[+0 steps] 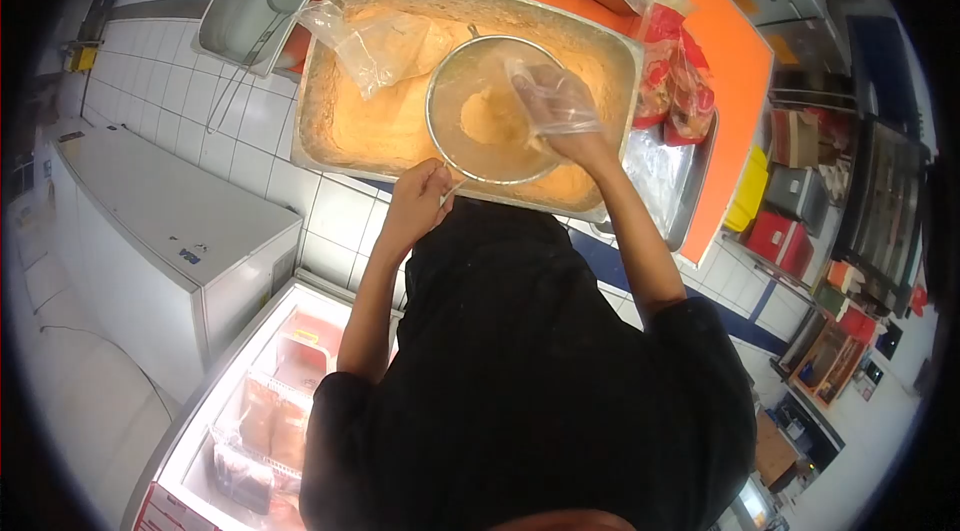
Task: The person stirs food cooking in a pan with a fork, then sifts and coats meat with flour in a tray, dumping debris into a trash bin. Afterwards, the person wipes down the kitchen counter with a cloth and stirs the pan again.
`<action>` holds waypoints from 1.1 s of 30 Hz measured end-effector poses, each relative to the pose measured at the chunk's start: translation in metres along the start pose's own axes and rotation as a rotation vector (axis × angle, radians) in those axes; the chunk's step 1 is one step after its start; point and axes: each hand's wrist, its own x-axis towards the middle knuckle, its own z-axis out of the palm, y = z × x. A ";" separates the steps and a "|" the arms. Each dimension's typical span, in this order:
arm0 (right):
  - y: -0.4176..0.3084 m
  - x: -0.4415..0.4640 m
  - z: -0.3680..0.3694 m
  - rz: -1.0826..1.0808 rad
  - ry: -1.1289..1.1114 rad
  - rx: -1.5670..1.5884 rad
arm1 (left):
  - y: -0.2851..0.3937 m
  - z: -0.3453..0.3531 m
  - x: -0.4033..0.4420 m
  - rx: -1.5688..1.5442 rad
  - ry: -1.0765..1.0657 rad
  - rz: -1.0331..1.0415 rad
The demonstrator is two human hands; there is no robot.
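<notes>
Both arms reach forward from a torso (530, 371) in black, short sleeves leaving the forearms bare. The left forearm (372, 306) runs forward and slightly inward, the wrist a little bent; the left hand (422, 196) is bare, its fingers (438, 178) curled in toward the thumb in a closed grip. The right forearm (640, 226) slants inward more sharply, carrying the right hand (553, 103) farther from the body than the left. A loose, clear plastic glove (572, 121) covers it to the wrist, back of the hand uppermost; blur hides how far those fingers bend.
</notes>
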 end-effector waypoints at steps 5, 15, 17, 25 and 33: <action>0.023 -0.009 -0.001 -0.033 0.074 -0.402 | -0.015 -0.001 0.009 0.087 0.014 0.058; 0.044 -0.020 -0.010 -0.210 0.178 -0.132 | -0.025 0.004 0.009 0.124 0.039 0.109; 0.052 -0.017 -0.002 -0.271 0.276 -0.102 | -0.030 0.012 0.013 -0.005 0.129 0.156; 0.065 -0.032 -0.018 0.107 0.178 -0.245 | -0.022 0.006 0.009 -0.078 0.148 0.123; 0.118 -0.041 -0.014 0.418 0.267 0.391 | -0.018 -0.003 0.006 0.062 0.051 0.116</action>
